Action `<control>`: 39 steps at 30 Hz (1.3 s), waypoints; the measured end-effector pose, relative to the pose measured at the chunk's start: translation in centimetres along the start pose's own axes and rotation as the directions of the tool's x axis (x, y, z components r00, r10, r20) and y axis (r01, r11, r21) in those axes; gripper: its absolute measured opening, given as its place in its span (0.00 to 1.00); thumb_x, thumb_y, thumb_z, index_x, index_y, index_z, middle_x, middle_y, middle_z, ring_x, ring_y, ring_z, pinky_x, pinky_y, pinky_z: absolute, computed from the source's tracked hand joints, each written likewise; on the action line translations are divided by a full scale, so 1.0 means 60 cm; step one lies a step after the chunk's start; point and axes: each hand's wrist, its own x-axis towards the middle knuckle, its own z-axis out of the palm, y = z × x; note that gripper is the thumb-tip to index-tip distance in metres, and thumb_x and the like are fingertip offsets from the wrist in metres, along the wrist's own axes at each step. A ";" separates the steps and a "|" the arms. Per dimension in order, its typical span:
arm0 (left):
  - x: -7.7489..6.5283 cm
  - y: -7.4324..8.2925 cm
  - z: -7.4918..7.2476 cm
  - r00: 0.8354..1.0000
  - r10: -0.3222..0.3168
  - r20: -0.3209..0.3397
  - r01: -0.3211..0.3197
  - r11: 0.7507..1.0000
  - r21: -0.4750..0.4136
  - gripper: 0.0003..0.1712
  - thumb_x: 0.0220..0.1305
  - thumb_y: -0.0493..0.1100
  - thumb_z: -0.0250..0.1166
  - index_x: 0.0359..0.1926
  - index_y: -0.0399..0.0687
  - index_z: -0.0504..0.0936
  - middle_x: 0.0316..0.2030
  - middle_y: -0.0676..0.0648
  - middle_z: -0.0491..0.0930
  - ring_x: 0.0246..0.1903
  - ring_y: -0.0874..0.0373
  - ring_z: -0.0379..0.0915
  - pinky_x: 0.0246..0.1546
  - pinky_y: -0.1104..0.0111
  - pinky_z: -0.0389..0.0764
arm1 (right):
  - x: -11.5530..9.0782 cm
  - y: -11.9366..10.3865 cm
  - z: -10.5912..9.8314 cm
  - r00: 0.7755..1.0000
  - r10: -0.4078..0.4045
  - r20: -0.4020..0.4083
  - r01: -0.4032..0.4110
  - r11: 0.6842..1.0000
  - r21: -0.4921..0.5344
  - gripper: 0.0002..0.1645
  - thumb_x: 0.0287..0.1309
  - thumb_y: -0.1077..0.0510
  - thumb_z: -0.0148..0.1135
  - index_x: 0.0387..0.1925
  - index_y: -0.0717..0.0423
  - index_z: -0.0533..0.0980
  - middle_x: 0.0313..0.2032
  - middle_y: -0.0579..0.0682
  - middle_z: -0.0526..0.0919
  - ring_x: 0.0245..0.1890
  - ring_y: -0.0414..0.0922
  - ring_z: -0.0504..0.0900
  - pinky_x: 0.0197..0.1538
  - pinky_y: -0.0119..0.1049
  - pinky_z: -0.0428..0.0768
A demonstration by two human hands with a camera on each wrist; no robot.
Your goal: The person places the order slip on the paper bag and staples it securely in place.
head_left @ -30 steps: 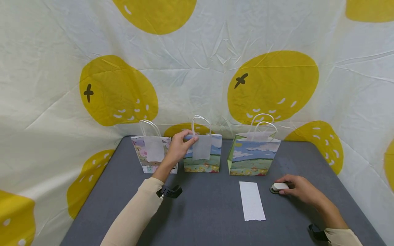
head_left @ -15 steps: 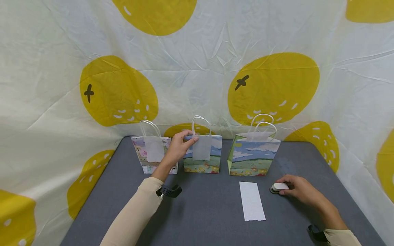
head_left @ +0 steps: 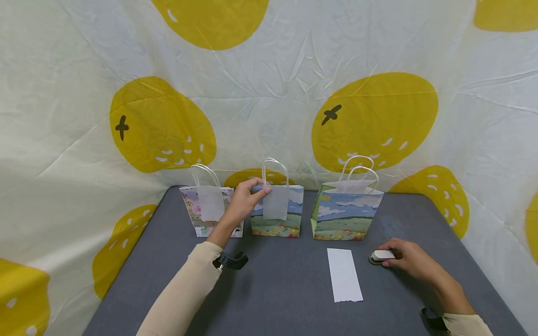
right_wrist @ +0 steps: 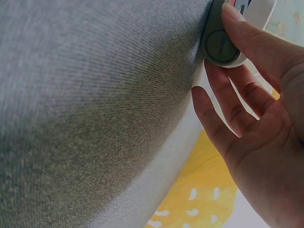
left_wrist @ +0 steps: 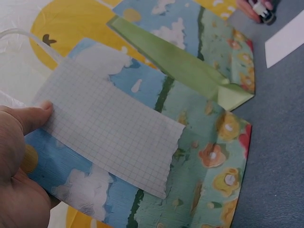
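My left hand (head_left: 245, 199) pinches the top edge of the middle paper gift bag (head_left: 294, 210) together with a slip of grid paper (left_wrist: 114, 123) lying against its front. In the left wrist view the thumb presses on the slip; the fingers behind the bag are mostly hidden. The slip's lower edge is torn and ragged. At the right, my right hand (head_left: 414, 260) holds a small white and dark grey stapler (head_left: 382, 255) on the table between thumb and fingers. The right wrist view shows the thumb on the stapler's dark base (right_wrist: 221, 45).
A pink-patterned gift bag (head_left: 191, 205) with a white slip (head_left: 211, 204) stands at left, partly behind my left arm. A landscape-print bag (head_left: 346, 217) stands open at right. Another grid-paper slip (head_left: 344, 275) lies on the grey table (head_left: 286, 289). A fruit-print cloth (head_left: 260, 107) hangs behind.
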 end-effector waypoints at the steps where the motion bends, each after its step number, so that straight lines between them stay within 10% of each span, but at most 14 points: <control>1: 0.000 0.000 0.000 1.000 0.001 0.000 -0.001 1.000 -0.001 0.10 0.69 0.51 0.67 0.48 0.56 0.86 0.38 0.49 0.80 0.23 0.53 0.61 0.29 0.62 0.67 | 0.000 0.000 0.000 1.000 0.002 0.001 -0.002 1.000 -0.008 0.18 0.50 0.57 0.79 0.44 0.53 0.84 0.41 0.44 0.84 0.39 0.33 0.77 0.42 0.35 0.80; 22: 0.001 0.000 0.000 1.000 -0.001 0.001 0.001 1.000 0.006 0.11 0.70 0.51 0.67 0.48 0.55 0.85 0.42 0.50 0.81 0.28 0.51 0.66 0.31 0.61 0.69 | 0.008 -0.034 -0.014 0.999 -0.040 0.032 0.036 0.991 0.129 0.14 0.63 0.53 0.71 0.48 0.52 0.82 0.40 0.41 0.84 0.37 0.32 0.78 0.40 0.32 0.79; 39: 0.002 0.000 0.000 1.000 -0.013 0.004 0.013 1.000 -0.010 0.11 0.69 0.51 0.67 0.48 0.55 0.86 0.41 0.49 0.81 0.28 0.51 0.65 0.31 0.61 0.68 | 0.033 -0.094 -0.029 0.996 -0.038 0.081 -0.003 0.891 0.453 0.19 0.69 0.57 0.64 0.58 0.59 0.78 0.48 0.54 0.83 0.41 0.44 0.84 0.43 0.37 0.84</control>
